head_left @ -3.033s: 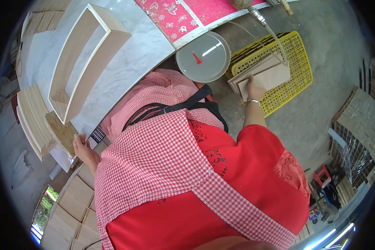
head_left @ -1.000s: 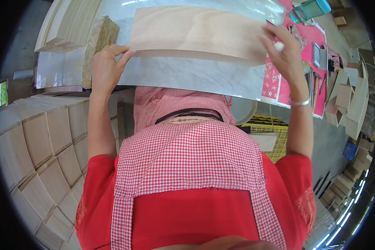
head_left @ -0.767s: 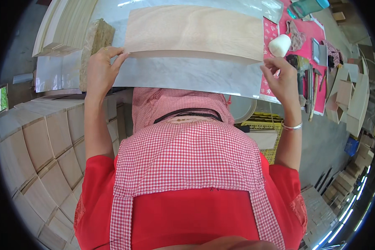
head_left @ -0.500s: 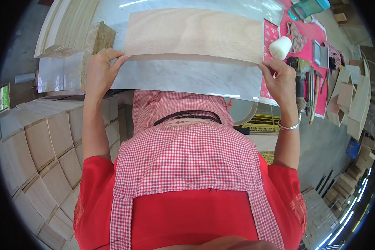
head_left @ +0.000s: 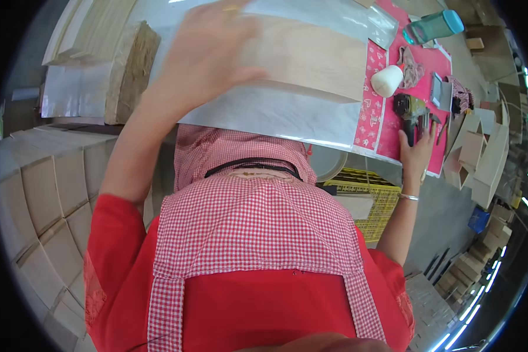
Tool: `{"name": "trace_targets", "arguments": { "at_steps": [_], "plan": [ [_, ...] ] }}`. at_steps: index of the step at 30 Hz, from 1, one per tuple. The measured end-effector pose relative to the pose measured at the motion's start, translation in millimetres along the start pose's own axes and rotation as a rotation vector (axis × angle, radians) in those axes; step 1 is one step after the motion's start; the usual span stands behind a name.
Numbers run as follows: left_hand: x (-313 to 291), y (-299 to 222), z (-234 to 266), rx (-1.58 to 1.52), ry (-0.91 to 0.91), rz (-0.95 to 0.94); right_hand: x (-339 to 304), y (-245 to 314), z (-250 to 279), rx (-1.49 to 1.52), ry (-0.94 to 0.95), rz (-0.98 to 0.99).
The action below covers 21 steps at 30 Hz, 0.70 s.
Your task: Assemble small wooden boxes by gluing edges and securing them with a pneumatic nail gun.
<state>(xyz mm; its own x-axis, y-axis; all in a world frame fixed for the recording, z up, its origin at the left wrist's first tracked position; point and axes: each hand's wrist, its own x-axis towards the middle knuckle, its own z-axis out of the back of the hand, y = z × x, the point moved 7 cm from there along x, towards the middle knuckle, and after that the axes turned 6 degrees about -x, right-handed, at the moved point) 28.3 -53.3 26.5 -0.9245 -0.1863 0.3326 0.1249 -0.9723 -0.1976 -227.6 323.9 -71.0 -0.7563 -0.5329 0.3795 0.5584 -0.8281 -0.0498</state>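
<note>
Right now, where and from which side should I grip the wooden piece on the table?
Probably at the near right corner of the wooden piece, from the near side: two edges meet exposed there, while the left hand hides its left end.

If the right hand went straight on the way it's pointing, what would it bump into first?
Probably the dark power tool, which looks like a nail gun, on the pink mat. The right hand appears right at it, though whether they touch is unclear.
</note>
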Motion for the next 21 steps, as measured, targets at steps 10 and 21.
{"name": "trace_targets", "arguments": {
  "at_steps": [10, 21],
  "plan": [
    [87.7, -60.3, -106.0, -0.209, 0.314, -0.134, 31.5, -42.5, -31.1, 0.107, 0.267, -0.148],
    [86.1, -59.7, -85.2, -0.314, 0.417, -0.092, 23.4, 94.9, 111.7, 0.666, 0.547, -0.213]
  ]
}}
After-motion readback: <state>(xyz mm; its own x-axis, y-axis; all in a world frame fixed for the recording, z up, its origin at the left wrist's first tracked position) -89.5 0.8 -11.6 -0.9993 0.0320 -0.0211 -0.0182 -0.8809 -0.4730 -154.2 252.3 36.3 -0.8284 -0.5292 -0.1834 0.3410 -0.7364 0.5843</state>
